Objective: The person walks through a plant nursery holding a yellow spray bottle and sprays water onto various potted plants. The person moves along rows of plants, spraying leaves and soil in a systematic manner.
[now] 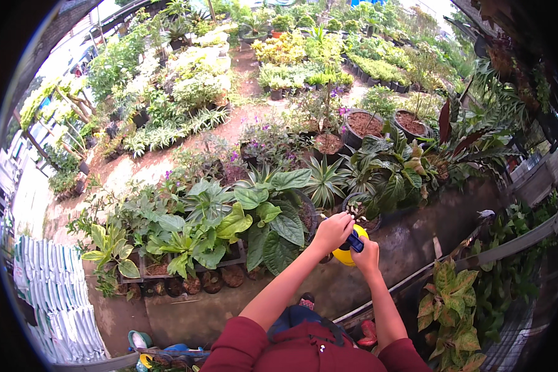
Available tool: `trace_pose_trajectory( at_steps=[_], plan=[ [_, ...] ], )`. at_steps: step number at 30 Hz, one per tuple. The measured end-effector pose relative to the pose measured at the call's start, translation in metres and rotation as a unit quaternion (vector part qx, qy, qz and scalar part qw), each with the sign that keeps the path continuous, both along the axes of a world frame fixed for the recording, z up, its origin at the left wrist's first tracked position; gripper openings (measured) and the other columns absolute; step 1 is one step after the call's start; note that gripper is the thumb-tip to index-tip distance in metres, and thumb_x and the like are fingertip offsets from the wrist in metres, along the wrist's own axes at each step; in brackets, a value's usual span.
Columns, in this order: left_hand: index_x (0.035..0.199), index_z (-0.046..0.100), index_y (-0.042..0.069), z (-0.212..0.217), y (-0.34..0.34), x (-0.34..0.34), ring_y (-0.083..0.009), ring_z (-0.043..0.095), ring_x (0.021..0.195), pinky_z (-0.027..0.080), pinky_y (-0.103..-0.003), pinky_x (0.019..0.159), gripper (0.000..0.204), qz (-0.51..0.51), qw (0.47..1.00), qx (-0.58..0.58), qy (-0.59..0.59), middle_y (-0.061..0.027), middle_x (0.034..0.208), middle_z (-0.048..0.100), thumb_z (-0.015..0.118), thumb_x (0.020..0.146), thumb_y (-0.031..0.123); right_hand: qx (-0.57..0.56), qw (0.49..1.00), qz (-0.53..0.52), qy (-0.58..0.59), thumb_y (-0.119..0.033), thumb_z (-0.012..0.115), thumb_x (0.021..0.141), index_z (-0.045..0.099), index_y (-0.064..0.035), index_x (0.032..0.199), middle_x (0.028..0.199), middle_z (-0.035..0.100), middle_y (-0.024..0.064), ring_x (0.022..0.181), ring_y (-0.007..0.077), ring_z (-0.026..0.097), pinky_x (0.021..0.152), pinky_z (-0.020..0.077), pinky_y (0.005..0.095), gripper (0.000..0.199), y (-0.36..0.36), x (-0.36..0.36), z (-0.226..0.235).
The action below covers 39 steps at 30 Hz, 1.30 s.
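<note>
My right hand (367,255) is closed around a dark blue handled tool (355,240), whose kind I cannot make out. My left hand (333,232) is just to its left, fingers pinched together at the tool's far end; what they hold is too small to tell. Beneath both hands shows a round yellow thing (343,255), mostly covered by them. Just beyond the fingertips is a small plant with whitish tips (356,209) in a dark pot. Broad green leaves (284,229) spread to the left of my left hand.
Potted plants (186,248) line the walkway (229,307) ahead and to the left. Small brown pots (212,282) stand along its edge. White stacked bags (59,297) lie at far left. A metal rail (514,242) and mottled leafy plants (449,304) are at right.
</note>
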State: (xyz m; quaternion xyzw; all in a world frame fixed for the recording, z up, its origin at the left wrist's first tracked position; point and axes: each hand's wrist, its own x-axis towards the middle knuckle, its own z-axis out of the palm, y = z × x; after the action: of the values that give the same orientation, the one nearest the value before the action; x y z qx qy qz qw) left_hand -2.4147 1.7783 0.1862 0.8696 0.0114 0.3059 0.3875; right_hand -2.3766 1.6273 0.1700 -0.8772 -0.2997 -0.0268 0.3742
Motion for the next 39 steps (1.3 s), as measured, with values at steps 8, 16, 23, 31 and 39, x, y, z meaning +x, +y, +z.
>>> trace_pose_trajectory(
  at_steps=[8,16,23,31,39],
  plan=[
    [0.092,0.053,0.003,-0.026,-0.034,0.012,-0.0344,0.058,0.082,0.046,-0.041,0.072,0.028,-0.055,0.972,-0.088,0.212,-0.0152,0.087,0.058,0.05,0.09,0.031,-0.077,0.997,-0.019,-0.013,-0.013,0.068,0.063,0.064,-0.0029,0.077,0.068,0.062,0.0191,0.067,0.0362,0.062,0.062,0.0489,0.0433,0.018,-0.051,0.022,-0.032],
    [0.114,0.049,0.006,-0.026,-0.057,0.029,-0.0339,0.054,0.093,0.044,-0.04,0.08,0.037,-0.052,0.987,-0.084,0.127,-0.0165,0.101,0.051,0.052,0.089,0.033,-0.019,0.998,-0.059,0.005,-0.013,0.069,0.063,0.063,-0.0024,0.074,0.067,0.062,0.0187,0.067,0.0364,0.061,0.063,0.0487,0.0425,0.017,-0.065,0.036,-0.023],
    [0.121,0.041,-0.008,-0.065,-0.061,0.012,-0.027,0.049,0.107,0.04,-0.037,0.092,0.077,0.137,0.946,-0.191,0.222,-0.0184,0.111,0.049,0.065,0.077,0.051,0.032,0.998,-0.046,0.042,-0.008,0.064,0.064,0.06,0.0036,0.074,0.066,0.059,0.0221,0.066,0.0367,0.062,0.059,0.0468,0.0396,0.016,-0.049,0.023,-0.022],
    [0.093,0.061,0.003,-0.091,-0.045,-0.02,-0.0117,0.057,0.077,0.046,-0.027,0.075,0.045,-0.004,0.844,-0.509,0.172,-0.0039,0.083,0.061,0.069,0.076,0.044,0.074,0.989,0.049,0.115,-0.009,0.064,0.064,0.057,0.004,0.068,0.059,0.057,0.0183,0.053,0.0282,0.059,0.052,0.0432,0.037,0.016,-0.031,-0.015,-0.016],
    [0.086,0.06,0.007,-0.071,-0.021,-0.083,-0.0086,0.055,0.072,0.045,-0.025,0.07,0.033,-0.021,0.823,-0.555,0.114,-0.0003,0.081,0.06,0.072,0.076,0.036,0.171,0.808,0.223,0.518,-0.014,0.071,0.075,0.056,-0.002,0.073,0.057,0.052,0.0007,0.047,0.0092,0.048,0.046,0.0371,0.0236,0.02,-0.015,-0.055,-0.018]
  ],
)
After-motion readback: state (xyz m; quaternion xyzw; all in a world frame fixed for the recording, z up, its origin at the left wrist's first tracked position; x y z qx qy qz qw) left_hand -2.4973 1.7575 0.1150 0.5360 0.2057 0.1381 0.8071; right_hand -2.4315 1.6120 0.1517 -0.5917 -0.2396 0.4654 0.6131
